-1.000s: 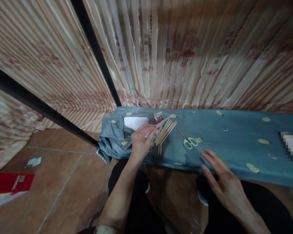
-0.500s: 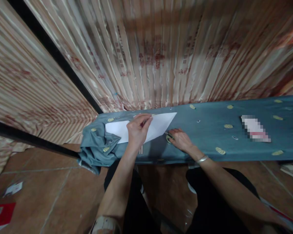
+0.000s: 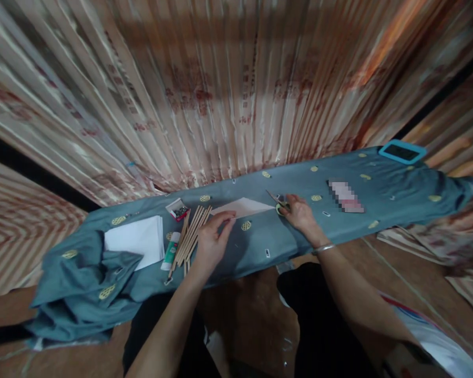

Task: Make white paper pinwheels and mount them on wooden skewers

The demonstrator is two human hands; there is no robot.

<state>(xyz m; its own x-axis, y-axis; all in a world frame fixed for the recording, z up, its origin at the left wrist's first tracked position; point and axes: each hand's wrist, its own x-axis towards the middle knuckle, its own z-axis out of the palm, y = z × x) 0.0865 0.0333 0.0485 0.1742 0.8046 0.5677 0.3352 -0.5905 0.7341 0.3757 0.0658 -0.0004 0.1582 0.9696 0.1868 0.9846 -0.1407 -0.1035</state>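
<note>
Two hands are right of the sticks (image 3: 193, 231): the left hand (image 3: 215, 236) pinches the sheet (image 3: 244, 206) just beside them; the right hand's (image 3: 301, 215) grip is closed on the scissors (image 3: 280, 210), farther right. The sheet could bend or slip, because only one edge is pinched. Half a second ago, it covered most sticks; now they lie uncovered.

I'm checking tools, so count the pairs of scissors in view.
1: the green-handled scissors lie at the right hand, whose fingers partly cover the handles. Another could be hidden beneath the hands or the cloth's folds.
</note>
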